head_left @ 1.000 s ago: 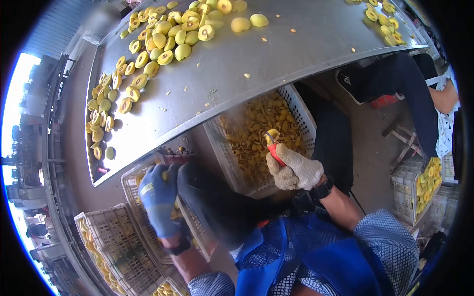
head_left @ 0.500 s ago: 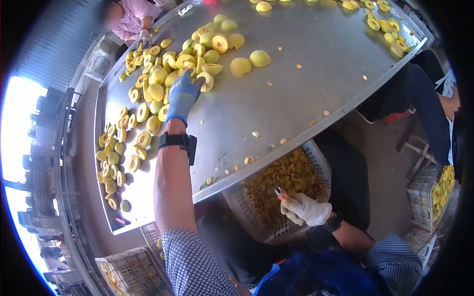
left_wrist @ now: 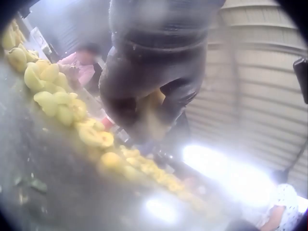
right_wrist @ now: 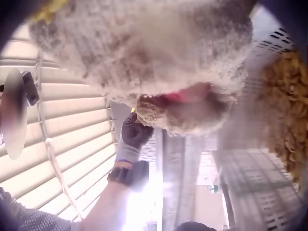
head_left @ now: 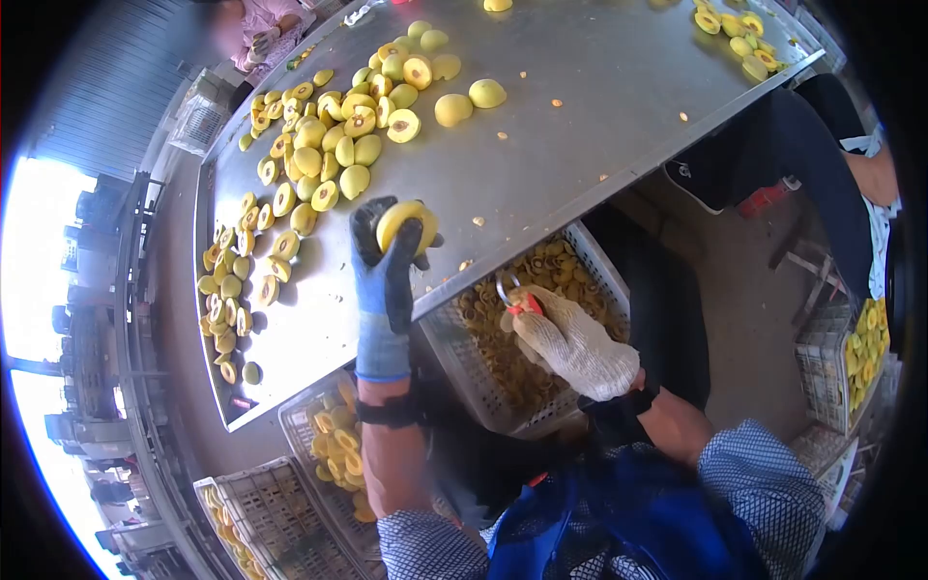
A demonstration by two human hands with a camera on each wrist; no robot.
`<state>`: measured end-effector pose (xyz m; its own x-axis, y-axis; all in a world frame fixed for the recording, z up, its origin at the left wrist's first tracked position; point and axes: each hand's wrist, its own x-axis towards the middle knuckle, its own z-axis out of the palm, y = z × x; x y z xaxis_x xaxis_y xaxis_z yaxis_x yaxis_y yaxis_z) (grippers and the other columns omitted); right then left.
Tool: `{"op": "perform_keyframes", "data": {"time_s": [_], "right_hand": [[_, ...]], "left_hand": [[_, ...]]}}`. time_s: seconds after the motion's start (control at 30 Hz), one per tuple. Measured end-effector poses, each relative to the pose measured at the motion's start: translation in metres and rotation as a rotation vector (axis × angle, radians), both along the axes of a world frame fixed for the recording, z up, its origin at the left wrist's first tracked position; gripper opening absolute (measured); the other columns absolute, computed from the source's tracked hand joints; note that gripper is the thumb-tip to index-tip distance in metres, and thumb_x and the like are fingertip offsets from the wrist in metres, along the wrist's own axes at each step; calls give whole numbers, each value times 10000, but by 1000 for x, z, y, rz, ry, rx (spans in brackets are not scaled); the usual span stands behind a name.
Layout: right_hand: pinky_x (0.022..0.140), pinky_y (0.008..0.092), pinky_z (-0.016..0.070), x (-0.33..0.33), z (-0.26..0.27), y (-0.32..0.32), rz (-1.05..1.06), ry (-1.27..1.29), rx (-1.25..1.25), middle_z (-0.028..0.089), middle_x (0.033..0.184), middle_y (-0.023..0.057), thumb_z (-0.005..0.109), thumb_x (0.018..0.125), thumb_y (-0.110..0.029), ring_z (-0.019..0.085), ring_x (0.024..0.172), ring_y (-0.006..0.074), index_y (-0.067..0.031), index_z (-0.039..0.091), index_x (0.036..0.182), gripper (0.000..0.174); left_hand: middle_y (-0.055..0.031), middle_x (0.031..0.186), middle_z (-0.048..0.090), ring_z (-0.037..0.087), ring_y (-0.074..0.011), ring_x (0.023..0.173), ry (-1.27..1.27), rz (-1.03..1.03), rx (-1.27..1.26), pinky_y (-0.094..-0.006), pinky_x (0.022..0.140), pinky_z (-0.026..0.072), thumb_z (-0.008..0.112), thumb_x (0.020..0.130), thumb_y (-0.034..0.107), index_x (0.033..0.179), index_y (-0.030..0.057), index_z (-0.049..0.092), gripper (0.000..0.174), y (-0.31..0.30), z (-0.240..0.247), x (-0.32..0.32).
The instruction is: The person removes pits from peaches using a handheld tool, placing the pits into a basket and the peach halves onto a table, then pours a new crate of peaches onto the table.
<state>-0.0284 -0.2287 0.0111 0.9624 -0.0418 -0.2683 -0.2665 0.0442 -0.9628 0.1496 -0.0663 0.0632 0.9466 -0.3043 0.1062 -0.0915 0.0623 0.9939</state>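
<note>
My left hand (head_left: 394, 249), in a blue glove, grips a yellow fruit half (head_left: 404, 220) over the near edge of the steel table (head_left: 541, 155). The left wrist view shows that glove (left_wrist: 154, 72) blurred, with yellow fruit (left_wrist: 155, 118) between its fingers. My right hand (head_left: 570, 340), in a white knit glove, holds a red-handled tool with a metal loop (head_left: 510, 293) just right of the fruit, above a white crate (head_left: 599, 253) of brown-yellow scraps. The right wrist view shows the red handle (right_wrist: 185, 96) inside the white glove (right_wrist: 159, 57).
Many fruit halves (head_left: 333, 126) are heaped on the table's far left. Crates with cut fruit (head_left: 333, 449) stand by my left knee and another (head_left: 855, 358) at the right. A seated person's leg (head_left: 802, 159) is right of the table; another person (head_left: 256, 29) works at the far end.
My left hand left the heap on the table and came back to the near edge with a fruit half. My right hand rose with the tool towards it.
</note>
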Motion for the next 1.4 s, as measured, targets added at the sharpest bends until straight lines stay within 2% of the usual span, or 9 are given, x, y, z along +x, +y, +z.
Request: {"op": "perform_keyframes", "data": {"time_s": [0.1,0.2,0.43,0.73,0.83,1.07,1.2,1.27,1.4], "right_hand": [[721,435,519,-3,23,17,-32,-284,-355,680,929,185,554,959,-425,644,877,400,-60,611,1123,405],[712,469,515,-1,51,26,3,-183,-324,670,941,224,537,961,-445,624,906,440,-61,602,1128,424],[724,471,515,-10,23,44,-74,-401,-402,667,925,232,512,975,-427,630,902,443,-33,593,1099,420],[751,442,504,-5,32,35,-52,-269,-301,662,949,219,490,993,-389,625,907,416,-38,600,1133,393],[752,437,497,-9,12,30,-23,-656,-644,660,938,219,491,995,-376,625,906,406,-38,618,1112,380],[926,341,461,-21,-36,36,215,-208,181,605,1171,124,391,1043,-288,582,1093,221,-17,544,1256,377],[1128,299,348,-30,-91,41,401,284,2459,400,1450,122,290,1065,-252,423,1323,195,-45,283,1484,467],[1117,305,359,-14,-78,55,696,-4,2357,387,1460,131,342,1059,-247,409,1337,183,-55,332,1466,450],[615,288,455,-17,-63,33,369,194,1202,604,980,53,472,1018,-365,551,750,141,-64,594,1182,364]], "left_hand": [[-183,1106,603,644,-285,903,79,37,-244,-301,676,509,560,948,80,1236,72,492,296,3,-9,-65],[-195,1176,555,600,-309,1007,-407,155,131,-408,900,515,462,997,34,1256,64,481,261,4,-24,-90],[-149,1088,639,599,-202,1022,-175,249,-69,-329,917,480,347,1041,455,1222,2,542,525,-19,-31,-116],[-142,1038,653,615,-200,976,-143,279,-168,-324,894,488,383,1047,370,1174,2,563,429,-35,-34,-117],[-116,977,657,612,-172,904,-90,249,-130,-302,840,492,428,1032,318,1092,-12,608,381,-31,-39,-113],[-70,832,681,617,-129,761,92,-211,112,-271,726,499,602,924,216,934,-40,688,270,-6,-36,-86],[-88,843,696,646,-153,739,-39,-341,258,-281,723,520,626,912,237,948,-53,688,298,-5,-26,-83],[-87,848,700,648,-143,734,-55,-195,193,-262,705,518,607,929,264,928,-38,693,314,-13,-29,-94],[-80,881,696,643,-144,764,18,-207,-64,-259,661,505,573,926,315,950,-13,693,350,-7,-57,-94]]}}
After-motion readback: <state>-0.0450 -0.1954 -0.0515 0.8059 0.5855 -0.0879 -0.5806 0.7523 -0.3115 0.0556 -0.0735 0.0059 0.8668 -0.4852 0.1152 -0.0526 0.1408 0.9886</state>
